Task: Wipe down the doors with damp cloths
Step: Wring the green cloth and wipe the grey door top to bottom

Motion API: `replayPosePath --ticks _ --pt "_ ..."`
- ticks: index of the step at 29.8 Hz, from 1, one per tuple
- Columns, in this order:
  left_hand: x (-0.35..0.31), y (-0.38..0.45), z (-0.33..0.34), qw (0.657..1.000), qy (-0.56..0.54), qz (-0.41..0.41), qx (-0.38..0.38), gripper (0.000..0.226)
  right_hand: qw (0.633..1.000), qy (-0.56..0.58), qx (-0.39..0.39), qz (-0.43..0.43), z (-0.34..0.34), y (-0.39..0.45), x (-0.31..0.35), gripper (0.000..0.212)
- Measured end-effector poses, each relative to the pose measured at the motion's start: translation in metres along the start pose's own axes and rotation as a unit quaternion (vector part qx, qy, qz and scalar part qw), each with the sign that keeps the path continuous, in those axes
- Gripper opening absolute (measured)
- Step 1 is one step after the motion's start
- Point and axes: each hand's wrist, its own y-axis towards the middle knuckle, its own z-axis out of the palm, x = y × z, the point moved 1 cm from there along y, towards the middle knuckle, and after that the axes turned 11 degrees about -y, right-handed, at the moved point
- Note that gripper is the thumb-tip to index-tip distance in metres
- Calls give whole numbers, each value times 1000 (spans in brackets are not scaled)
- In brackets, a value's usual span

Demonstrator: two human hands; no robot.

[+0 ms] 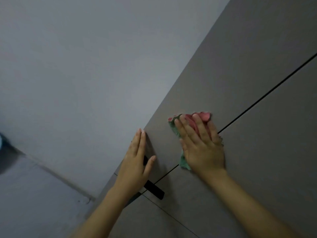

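Note:
A grey-brown cabinet door (pixel 231 79) fills the right half of the view, tilted by the camera angle. My right hand (pixel 202 145) lies flat with straight fingers on a pink and green cloth (pixel 205 116), pressing it against the door beside a dark seam. My left hand (pixel 137 160) rests flat with straight fingers along the door's left edge and partly covers a black handle (pixel 154 189).
A pale grey wall (pixel 85 74) takes up the left side. A dark seam (pixel 267 95) separates this door from the neighbouring panel (pixel 283 143). A lower panel (pixel 154 220) sits beneath another seam. A dark object shows at the left frame edge.

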Motion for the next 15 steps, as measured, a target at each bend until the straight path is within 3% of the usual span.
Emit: replayPosePath --ticks 4,10,15 --pt "23 -15 6 998 14 -65 -4 77 998 34 -28 39 10 45 29 56" --pt "37 -27 10 993 -50 -110 -11 77 988 -16 51 -148 17 -22 52 71" --pt "41 -29 10 989 -72 -130 7 74 984 -42 64 -164 15 -43 46 76"
